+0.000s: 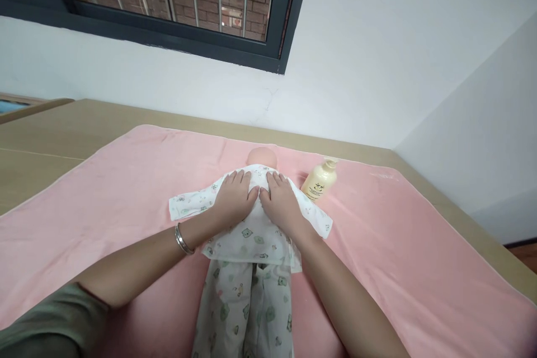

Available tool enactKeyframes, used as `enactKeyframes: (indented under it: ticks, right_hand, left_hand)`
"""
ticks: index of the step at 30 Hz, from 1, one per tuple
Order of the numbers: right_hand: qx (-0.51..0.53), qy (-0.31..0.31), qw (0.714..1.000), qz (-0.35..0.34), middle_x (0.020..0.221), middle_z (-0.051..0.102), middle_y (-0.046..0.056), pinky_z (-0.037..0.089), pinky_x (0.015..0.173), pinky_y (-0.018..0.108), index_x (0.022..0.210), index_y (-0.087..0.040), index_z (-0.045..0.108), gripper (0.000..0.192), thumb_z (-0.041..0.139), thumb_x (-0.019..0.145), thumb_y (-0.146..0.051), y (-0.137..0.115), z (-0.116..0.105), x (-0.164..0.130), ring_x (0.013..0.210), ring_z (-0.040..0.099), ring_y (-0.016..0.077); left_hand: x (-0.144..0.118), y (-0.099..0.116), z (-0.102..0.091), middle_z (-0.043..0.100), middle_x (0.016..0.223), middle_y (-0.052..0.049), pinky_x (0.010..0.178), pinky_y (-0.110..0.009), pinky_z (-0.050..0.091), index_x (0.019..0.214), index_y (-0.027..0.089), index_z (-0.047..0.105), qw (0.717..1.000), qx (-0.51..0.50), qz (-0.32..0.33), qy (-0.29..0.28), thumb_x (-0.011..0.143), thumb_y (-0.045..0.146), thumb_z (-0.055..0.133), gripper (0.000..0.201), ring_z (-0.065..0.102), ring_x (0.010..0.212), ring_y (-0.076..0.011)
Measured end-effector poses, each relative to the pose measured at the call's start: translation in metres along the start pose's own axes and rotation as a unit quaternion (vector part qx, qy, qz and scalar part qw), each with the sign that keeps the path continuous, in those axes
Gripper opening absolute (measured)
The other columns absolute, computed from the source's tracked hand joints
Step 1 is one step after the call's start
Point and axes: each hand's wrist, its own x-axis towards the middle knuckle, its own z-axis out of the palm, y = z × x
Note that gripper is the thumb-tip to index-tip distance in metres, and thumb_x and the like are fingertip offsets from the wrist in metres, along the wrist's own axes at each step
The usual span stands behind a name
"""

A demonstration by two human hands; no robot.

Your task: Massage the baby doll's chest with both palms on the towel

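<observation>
A baby doll (262,157) lies on a pink sheet (377,235), its head toward the wall. It wears a white printed top (247,240) with the sleeves spread out to both sides, and matching trousers (229,302). My left hand (237,196) rests flat on the left of the doll's upper body, fingers stretched toward its head. On the other side my right hand (279,196) lies flat in the same way. The thumbs come close together at the middle. Beyond the right sleeve is a pale yellow pump bottle (321,179), tilted.
The pink sheet covers most of a wooden surface (50,134). A white wall (335,89) rises behind it, with a dark-framed barred window (188,33) at the upper left. Another wall (482,123) stands at the right.
</observation>
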Motion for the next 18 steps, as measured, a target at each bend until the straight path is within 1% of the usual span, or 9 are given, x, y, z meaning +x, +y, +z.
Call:
enactKeyframes:
  ticks: [3,5,7,10,12,14,16,18]
  right_hand:
    - [0.042,-0.05,0.998,0.001,0.165,0.034,0.015,0.022,0.127,0.048,0.16,-0.01,0.038,0.067,0.045,0.102,-0.043,0.011,-0.01,0.006,0.157,0.023,0.0326]
    - [0.052,-0.066,0.996,0.004,0.166,0.033,0.014,0.025,0.126,0.047,0.16,-0.012,0.037,0.069,0.048,0.102,-0.046,0.016,-0.014,0.008,0.157,0.023,0.0322]
    - [0.031,-0.057,0.998,0.007,0.166,0.033,0.015,0.024,0.126,0.048,0.16,-0.011,0.036,0.068,0.046,0.103,-0.045,0.013,-0.013,0.007,0.156,0.024,0.0328]
    - [-0.031,-0.015,0.999,0.023,0.163,0.036,0.019,0.022,0.126,0.052,0.159,-0.006,0.036,0.063,0.038,0.106,-0.039,-0.002,-0.005,-0.001,0.154,0.027,0.0356]
    - [-0.067,0.001,0.997,0.038,0.159,0.041,0.022,0.024,0.126,0.052,0.158,-0.003,0.038,0.06,0.033,0.107,-0.035,-0.013,-0.001,-0.008,0.152,0.032,0.0365]
    - [-0.087,0.001,0.995,0.041,0.156,0.045,0.023,0.027,0.125,0.05,0.157,-0.002,0.039,0.059,0.03,0.108,-0.032,-0.023,0.0,-0.014,0.151,0.035,0.036]
    - [-0.097,-0.003,0.995,0.033,0.155,0.046,0.025,0.029,0.124,0.048,0.156,0.0,0.04,0.059,0.029,0.108,-0.031,-0.028,-0.002,-0.018,0.15,0.036,0.0357]
    - [-0.096,-0.007,0.995,0.024,0.155,0.046,0.026,0.029,0.124,0.048,0.156,0.002,0.04,0.059,0.029,0.108,-0.031,-0.028,-0.004,-0.019,0.15,0.036,0.0356]
  left_hand:
    - [-0.006,0.006,-0.009,0.062,0.135,-0.026,0.11,-0.057,0.042,0.139,0.003,0.054,0.999,0.028,0.021,-0.008,0.102,0.033,0.033,0.051,0.055,0.13,-0.0394]
    - [-0.009,0.009,-0.014,0.063,0.131,-0.026,0.11,-0.058,0.041,0.137,0.004,0.055,0.998,0.047,0.038,-0.015,0.102,0.032,0.034,0.05,0.058,0.124,-0.0389]
    - [-0.008,0.009,-0.017,0.066,0.125,-0.024,0.108,-0.057,0.042,0.131,0.006,0.059,0.998,0.047,0.045,-0.026,0.101,0.032,0.034,0.047,0.061,0.118,-0.0381]
    - [0.002,0.001,-0.018,0.069,0.118,-0.022,0.104,-0.055,0.046,0.119,0.01,0.064,0.998,0.006,0.032,-0.051,0.101,0.034,0.035,0.042,0.063,0.114,-0.0365]
    - [0.011,-0.006,-0.017,0.07,0.122,-0.02,0.105,-0.053,0.046,0.12,0.012,0.064,0.997,-0.032,0.012,-0.066,0.101,0.037,0.034,0.043,0.063,0.118,-0.0347]
    - [0.019,-0.011,-0.016,0.069,0.128,-0.019,0.108,-0.051,0.046,0.124,0.012,0.062,0.995,-0.061,0.0,-0.082,0.102,0.04,0.034,0.046,0.062,0.122,-0.0327]
    - [0.022,-0.014,-0.015,0.069,0.129,-0.018,0.108,-0.049,0.046,0.124,0.011,0.062,0.993,-0.075,0.003,-0.095,0.102,0.042,0.034,0.047,0.062,0.123,-0.0315]
    - [0.021,-0.013,-0.013,0.07,0.129,-0.018,0.109,-0.051,0.045,0.125,0.011,0.062,0.994,-0.069,0.002,-0.089,0.102,0.041,0.034,0.047,0.062,0.123,-0.0321]
